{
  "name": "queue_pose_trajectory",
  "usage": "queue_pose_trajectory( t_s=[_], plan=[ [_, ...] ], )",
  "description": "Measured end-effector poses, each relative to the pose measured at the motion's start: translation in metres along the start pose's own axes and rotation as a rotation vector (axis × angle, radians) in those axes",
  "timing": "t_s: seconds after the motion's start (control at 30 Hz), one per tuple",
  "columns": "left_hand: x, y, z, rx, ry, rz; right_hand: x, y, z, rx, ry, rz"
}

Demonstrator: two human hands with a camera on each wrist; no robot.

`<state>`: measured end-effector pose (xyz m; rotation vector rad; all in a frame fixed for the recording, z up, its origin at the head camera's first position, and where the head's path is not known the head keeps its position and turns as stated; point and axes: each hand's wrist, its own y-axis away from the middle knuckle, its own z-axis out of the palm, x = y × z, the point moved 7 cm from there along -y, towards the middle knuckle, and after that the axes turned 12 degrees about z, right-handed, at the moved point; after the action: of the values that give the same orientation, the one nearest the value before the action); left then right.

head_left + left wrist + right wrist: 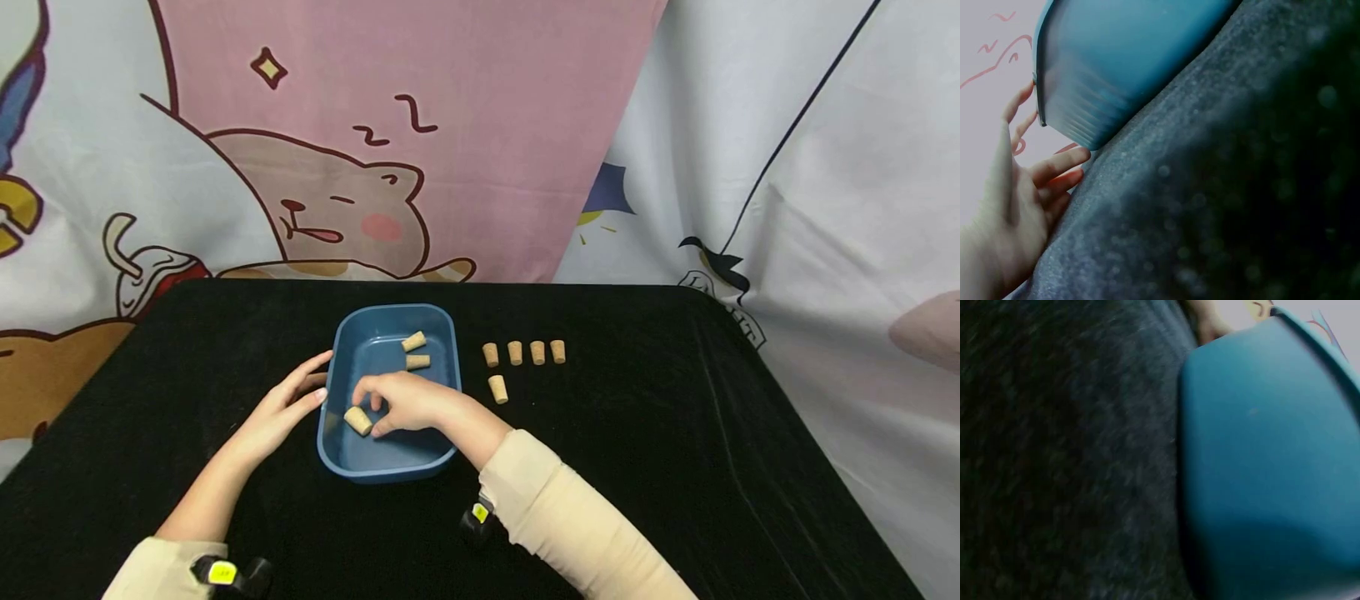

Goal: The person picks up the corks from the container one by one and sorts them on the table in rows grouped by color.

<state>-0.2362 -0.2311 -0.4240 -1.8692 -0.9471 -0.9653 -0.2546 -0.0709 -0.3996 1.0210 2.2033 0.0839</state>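
Note:
In the head view, a blue tray [395,477] stands on the black cloth. My left hand [272,419] touches its left side with fairly straight fingers; in the left wrist view, fingertips of the left hand [1019,200] meet the tray's [1129,56] wall and rim. My right hand [408,402] reaches into the tray over the right side, its finger and thumb bent close about a cork stopper [358,421]. Whether they pinch it is unclear. Two more corks, an upper one [413,341] and a lower one [417,362], lie farther back inside. The right wrist view shows only the tray's outer wall [1266,437].
Right of the tray, several corks stand in a row [515,353] on the black cloth [637,467]. One more cork [498,389] stands in front of the row's left end. A printed curtain [480,192] hangs behind the table.

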Motion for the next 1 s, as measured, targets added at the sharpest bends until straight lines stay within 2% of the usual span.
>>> queue_pose_trajectory(
  t_s=[0.43,0.77,1.0],
  plan=[
    [-0.001,0.003,-0.002,0.002,0.002,-0.011,-0.003,-0.005,0.007,0.027,0.093,-0.018],
    [0.0,0.002,-0.002,0.001,-0.002,0.0,0.0,-0.001,0.0,-0.003,-0.004,-0.028],
    [0.001,0.001,-0.001,0.001,-0.001,0.005,-0.002,0.006,-0.013,0.088,-0.069,-0.073]
  ],
)
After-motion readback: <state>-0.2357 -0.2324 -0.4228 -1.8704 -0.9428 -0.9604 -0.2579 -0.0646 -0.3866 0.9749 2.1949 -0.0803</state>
